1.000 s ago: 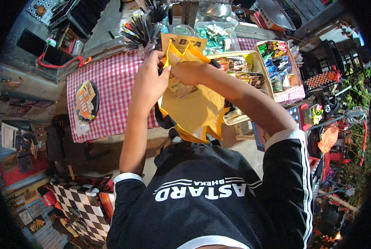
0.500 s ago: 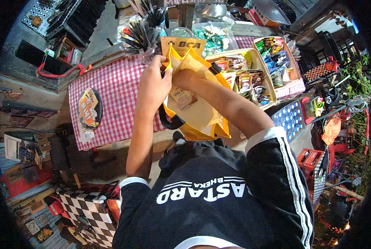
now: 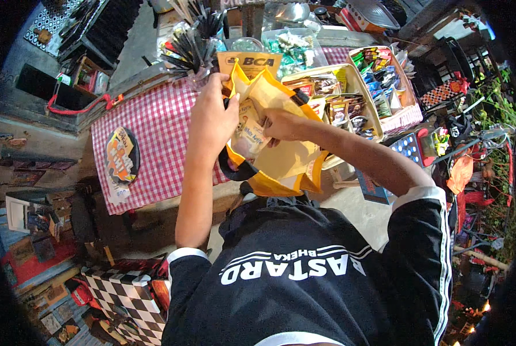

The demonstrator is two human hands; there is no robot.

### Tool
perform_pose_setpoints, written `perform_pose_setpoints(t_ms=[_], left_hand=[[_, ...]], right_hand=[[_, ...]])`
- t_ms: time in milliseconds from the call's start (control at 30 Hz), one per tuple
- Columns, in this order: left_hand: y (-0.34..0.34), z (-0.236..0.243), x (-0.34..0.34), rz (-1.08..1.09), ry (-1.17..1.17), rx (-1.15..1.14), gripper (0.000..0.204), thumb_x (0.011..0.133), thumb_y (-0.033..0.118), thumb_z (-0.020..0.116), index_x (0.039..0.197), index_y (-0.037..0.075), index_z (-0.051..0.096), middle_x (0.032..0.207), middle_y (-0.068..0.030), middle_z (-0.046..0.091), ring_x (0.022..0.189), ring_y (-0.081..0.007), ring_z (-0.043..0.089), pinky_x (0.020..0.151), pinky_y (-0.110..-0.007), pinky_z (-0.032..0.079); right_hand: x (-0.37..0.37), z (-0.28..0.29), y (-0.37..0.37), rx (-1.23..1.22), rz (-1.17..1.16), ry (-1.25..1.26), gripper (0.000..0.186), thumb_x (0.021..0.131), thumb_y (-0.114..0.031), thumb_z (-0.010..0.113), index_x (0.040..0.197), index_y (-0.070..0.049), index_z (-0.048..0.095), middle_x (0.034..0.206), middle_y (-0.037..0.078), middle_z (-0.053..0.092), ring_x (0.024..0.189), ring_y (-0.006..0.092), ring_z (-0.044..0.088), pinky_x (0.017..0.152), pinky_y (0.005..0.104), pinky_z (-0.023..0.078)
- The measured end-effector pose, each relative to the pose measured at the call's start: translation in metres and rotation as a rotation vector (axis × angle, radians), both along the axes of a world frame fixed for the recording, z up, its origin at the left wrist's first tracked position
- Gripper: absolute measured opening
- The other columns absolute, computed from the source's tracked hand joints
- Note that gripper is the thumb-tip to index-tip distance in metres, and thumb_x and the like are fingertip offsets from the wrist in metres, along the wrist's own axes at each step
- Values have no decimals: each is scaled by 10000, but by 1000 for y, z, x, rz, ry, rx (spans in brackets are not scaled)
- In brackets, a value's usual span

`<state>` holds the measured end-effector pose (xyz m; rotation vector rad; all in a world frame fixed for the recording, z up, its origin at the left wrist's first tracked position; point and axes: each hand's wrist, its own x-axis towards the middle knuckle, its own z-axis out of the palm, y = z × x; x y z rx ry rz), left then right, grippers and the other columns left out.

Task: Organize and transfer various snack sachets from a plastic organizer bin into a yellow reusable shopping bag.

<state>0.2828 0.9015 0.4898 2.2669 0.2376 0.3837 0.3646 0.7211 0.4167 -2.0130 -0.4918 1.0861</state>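
Note:
A yellow fabric tote bag (image 3: 295, 164) with black handles gapes open in front of me. My left hand (image 3: 216, 118) is closed on its left rim, the thumb along the upper edge. Inside the bag is my right hand (image 3: 284, 125), its fingers curled against the edge of a cream and brown drink sachet pack (image 3: 249, 137). The pack leans at the bag's left inner side, and its lower end shows better than its top. What else lies in the bag is hidden by my hand and the folds.
Two baskets of colourful sachets (image 3: 359, 109) stand right of the bag. Black straws (image 3: 190, 52) and a clear container (image 3: 295, 49) with green and white packets sit behind. An oval sign (image 3: 122, 155) lies on the checked tablecloth (image 3: 160, 138). A blue box (image 3: 374, 187) is at lower right.
My right hand has drawn back from the bag's far rim toward the right, its elbow swinging outward. The sachet pack now shows larger beside its fingers. My left hand keeps its hold.

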Motion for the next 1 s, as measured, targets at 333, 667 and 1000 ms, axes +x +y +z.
perform_pose_setpoints(t_ms=[333, 667, 1000], left_hand=[[1, 3, -2, -17, 4, -9, 313, 928, 92, 668, 1215, 4, 577, 1079, -184, 707, 991, -324, 696, 883, -413, 529], [8, 1, -2, 3, 47, -42, 303, 945, 96, 641, 1225, -4, 579, 1066, -199, 715, 1004, -325, 703, 873, -422, 527], [2, 7, 1, -5, 53, -11, 283, 948, 71, 623, 1217, -9, 586, 1126, -223, 713, 1031, -348, 704, 904, -419, 530]], right_hand=[[30, 6, 36, -21, 814, -1451, 231, 866, -85, 582, 1088, -18, 595, 1063, 202, 683, 1048, 336, 688, 870, 412, 532], [43, 1, 48, 13, 727, -1079, 214, 900, -40, 577, 1092, -17, 669, 1041, 172, 727, 1014, 310, 720, 859, 419, 570], [54, -39, 67, 3, 348, -1008, 374, 973, -267, 514, 1216, -30, 672, 1191, 193, 703, 1119, 329, 685, 979, 449, 530]])
